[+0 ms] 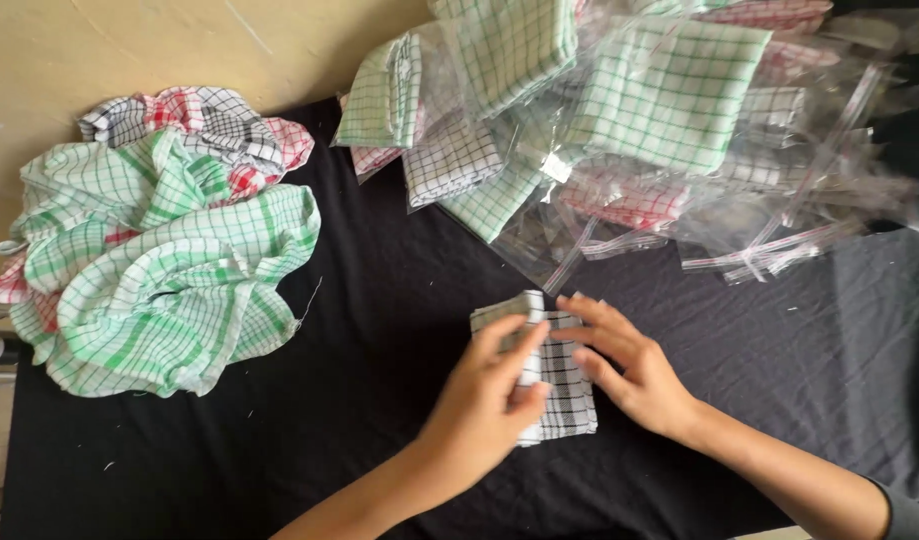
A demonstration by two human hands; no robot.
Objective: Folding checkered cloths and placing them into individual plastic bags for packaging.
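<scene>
Both forearms come up from the bottom edge, nearest the camera, and meet over a small folded cloth (557,385) with a dark check on white. That cloth lies flat on the surface (379,330), a little right of centre and towards the near edge.

By size, the surface comes first: it is covered in black fabric that fills most of the view, with a few wrinkles and stray threads on it. Pale floor (129,45) shows beyond it at the upper left.

Next is the pile of bagged cloths (669,110) at the upper right, a heap of folded green, red and dark checked cloths in clear plastic bags, several bags overlapping and sliding towards the middle.

Then the loose heap (159,260) at the left edge: crumpled unfolded cloths, mostly green check, with red and dark check ones behind them. It is well apart from the folded cloth.

Smallest are the hands. The left hand (484,400) lies across the left half of the folded cloth, fingers bent and pressing on its top, thumb down at the fold; it is closed loosely on the cloth's edge. The right hand (624,365) rests on the right half, fingers spread flat and apart, pinning it without gripping.
</scene>
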